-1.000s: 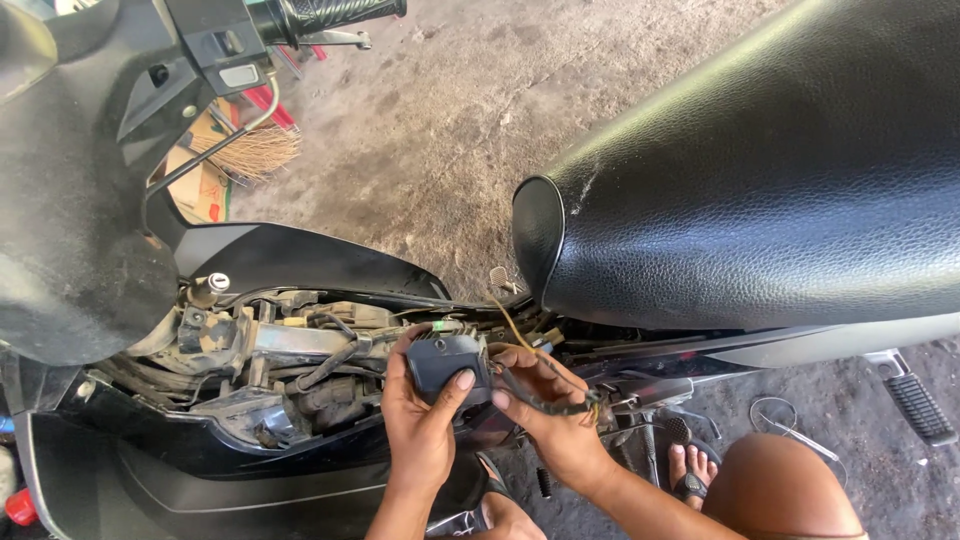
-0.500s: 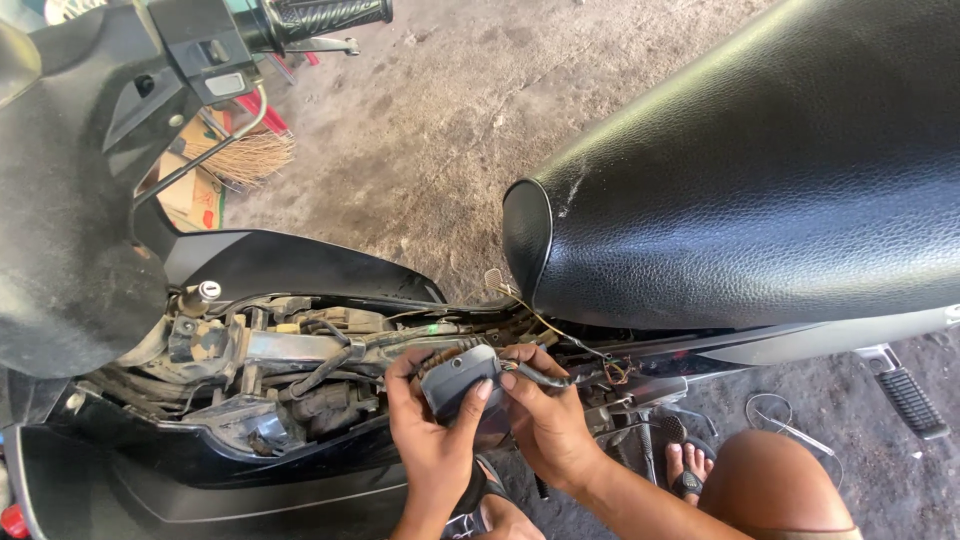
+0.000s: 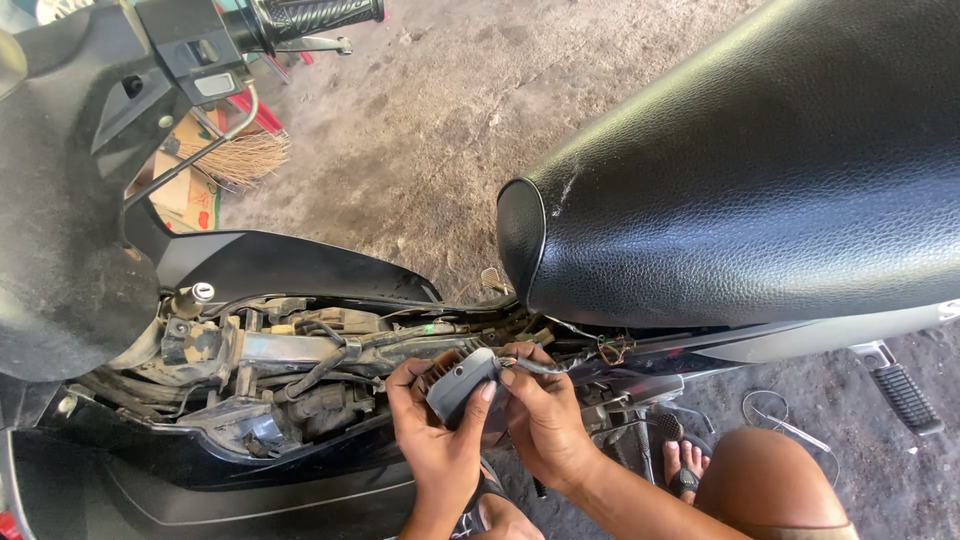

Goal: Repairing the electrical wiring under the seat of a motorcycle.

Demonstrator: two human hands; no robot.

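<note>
From the head camera, both hands meet just below the front of the black seat (image 3: 760, 170) of a motorbike whose side panel is off. The left hand (image 3: 435, 440) cups a small grey finned box (image 3: 462, 385) from beneath, thumb pressed on its face. The right hand (image 3: 545, 415) grips the box's right end, fingers curled over where the wires (image 3: 590, 352) join it. The exposed engine bay (image 3: 270, 370) lies just left of the box, the handlebar grip (image 3: 315, 15) well above

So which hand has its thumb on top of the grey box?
The left hand: its thumb lies across the grey box, while the right hand pinches the box's edge by the wires.
</note>
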